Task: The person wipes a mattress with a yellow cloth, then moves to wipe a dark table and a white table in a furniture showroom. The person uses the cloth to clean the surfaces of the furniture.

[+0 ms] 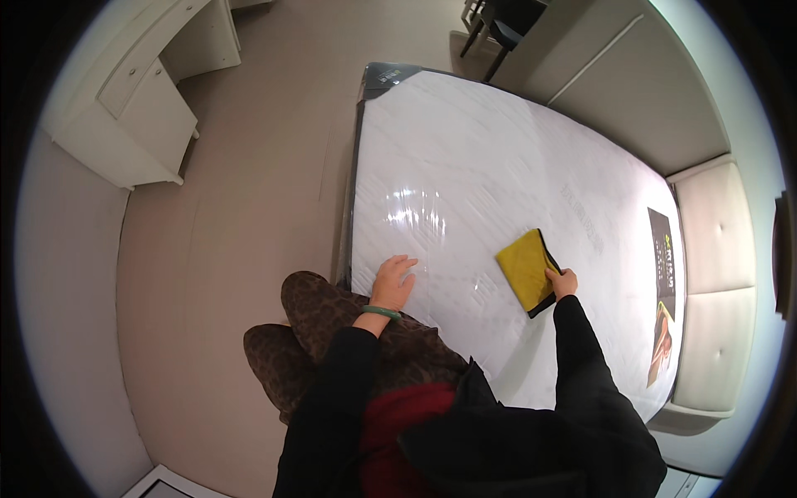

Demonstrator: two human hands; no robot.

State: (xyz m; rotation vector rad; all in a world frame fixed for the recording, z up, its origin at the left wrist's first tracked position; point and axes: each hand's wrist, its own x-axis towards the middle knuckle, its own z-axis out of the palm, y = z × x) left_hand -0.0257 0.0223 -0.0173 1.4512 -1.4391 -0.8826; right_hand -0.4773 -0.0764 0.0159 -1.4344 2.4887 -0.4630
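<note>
Black sleeves (328, 411) reach across a plastic-wrapped white mattress (465, 149), the right hand (564, 284) pinching the dark edge of a yellow cloth (525, 266) at its near side. To the left, the left hand (393, 284), fingers loosely spread, wears a green bangle (381, 313); a padded headboard (716, 241) stands at right.

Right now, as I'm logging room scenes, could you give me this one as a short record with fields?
Left hand: open, over the mattress; contact unclear
Right hand: gripping the yellow cloth by its dark edge
Mattress: white, under shiny clear plastic
Wrist: green bracelet, left arm
Right side: cream headboard
Upper left: white desk
Top: dark chair
</note>
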